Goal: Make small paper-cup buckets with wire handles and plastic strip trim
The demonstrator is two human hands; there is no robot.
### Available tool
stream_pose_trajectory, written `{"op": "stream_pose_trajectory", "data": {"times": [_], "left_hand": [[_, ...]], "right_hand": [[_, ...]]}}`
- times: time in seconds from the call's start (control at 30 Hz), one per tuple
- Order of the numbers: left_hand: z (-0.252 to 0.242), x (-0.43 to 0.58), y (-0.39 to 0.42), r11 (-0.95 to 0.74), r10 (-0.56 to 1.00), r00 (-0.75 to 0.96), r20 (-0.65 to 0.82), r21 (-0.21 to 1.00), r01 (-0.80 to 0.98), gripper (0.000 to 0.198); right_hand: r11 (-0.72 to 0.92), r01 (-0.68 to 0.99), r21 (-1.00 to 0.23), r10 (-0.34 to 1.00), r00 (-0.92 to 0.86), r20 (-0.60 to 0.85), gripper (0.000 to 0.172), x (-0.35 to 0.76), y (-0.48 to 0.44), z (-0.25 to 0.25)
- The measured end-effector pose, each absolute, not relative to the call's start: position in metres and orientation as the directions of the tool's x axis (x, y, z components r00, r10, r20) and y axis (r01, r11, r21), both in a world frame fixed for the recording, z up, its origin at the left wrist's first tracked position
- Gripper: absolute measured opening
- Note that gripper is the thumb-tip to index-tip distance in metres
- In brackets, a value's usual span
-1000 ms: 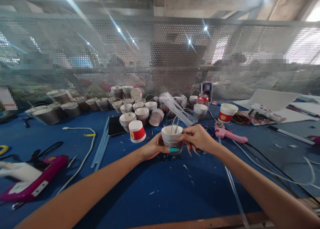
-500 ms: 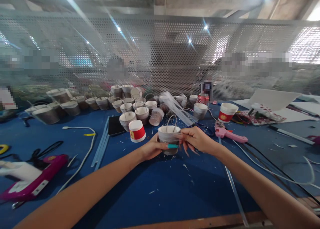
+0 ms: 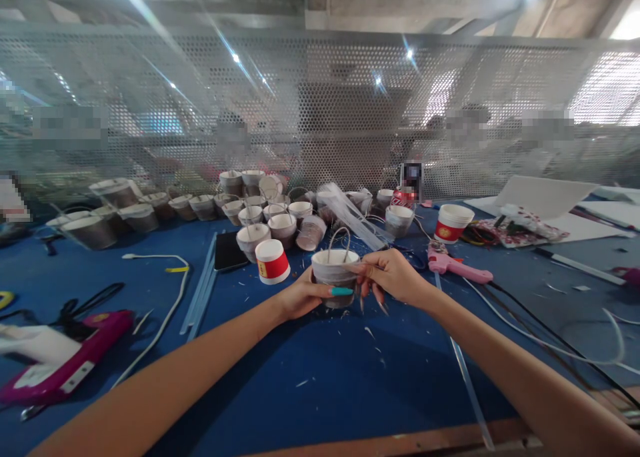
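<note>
My left hand is wrapped round a small paper cup covered in pale and grey-brown bands, its thumb with a long turquoise nail lying across the front. A thin looped handle rises from the cup's white opening. At the cup's right side, just below the rim, my right hand pinches what looks like a thin strand against the wrapping. Its other fingers hang loosely downward. Left of the cup stands an upside-down red-and-white paper cup, touching neither hand.
Many wrapped cups crowd the back of the blue table. A pink glue gun and an upright red-and-white cup are on the right. Clear glue sticks, a black phone-like slab and a magenta power strip lie left.
My hands and the cup keep nearly the same place and grip. The right hand's lower fingers have shifted slightly, and the whole view has moved a little.
</note>
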State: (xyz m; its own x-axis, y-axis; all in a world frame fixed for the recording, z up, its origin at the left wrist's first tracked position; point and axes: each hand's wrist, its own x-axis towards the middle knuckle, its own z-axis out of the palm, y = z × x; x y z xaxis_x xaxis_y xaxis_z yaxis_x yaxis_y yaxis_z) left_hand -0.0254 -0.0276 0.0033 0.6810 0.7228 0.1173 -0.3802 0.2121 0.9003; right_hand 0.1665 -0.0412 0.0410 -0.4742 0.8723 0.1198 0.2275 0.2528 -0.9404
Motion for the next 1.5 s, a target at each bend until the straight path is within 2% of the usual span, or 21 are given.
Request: {"op": "stream_pose_trajectory", "data": {"times": [0.3, 0.57, 0.87, 1.03, 1.3, 1.5], "left_hand": [[0.004, -0.026, -0.028, 0.249, 0.711, 0.695, 0.107, 0.886, -0.391, 0.057], [0.006, -0.027, -0.029, 0.259, 0.684, 0.724, 0.089, 0.899, -0.354, 0.055], [0.007, -0.027, -0.028, 0.267, 0.638, 0.763, 0.103, 0.9, -0.345, 0.059], [0.008, -0.028, -0.028, 0.274, 0.65, 0.754, 0.093, 0.897, -0.347, 0.056], [0.012, -0.03, -0.03, 0.274, 0.638, 0.767, 0.069, 0.91, -0.31, 0.051], [0.007, -0.032, -0.022, 0.238, 0.635, 0.762, 0.13, 0.905, -0.352, 0.056]], "right_hand": [[0.149, 0.18, -0.972, 0.904, -0.424, 0.06, 0.038, 0.169, -0.036, 0.04], [0.224, 0.171, -0.959, 0.902, -0.409, 0.137, 0.033, 0.168, -0.037, 0.04], [0.128, 0.194, -0.973, 0.929, -0.367, 0.049, 0.036, 0.167, -0.035, 0.037], [0.129, 0.133, -0.983, 0.926, -0.37, 0.072, 0.035, 0.164, -0.036, 0.035], [0.033, 0.105, -0.994, 0.925, -0.38, -0.01, 0.039, 0.16, -0.037, 0.033], [0.038, 0.128, -0.991, 0.935, -0.355, -0.01, 0.038, 0.16, -0.035, 0.028]]}}
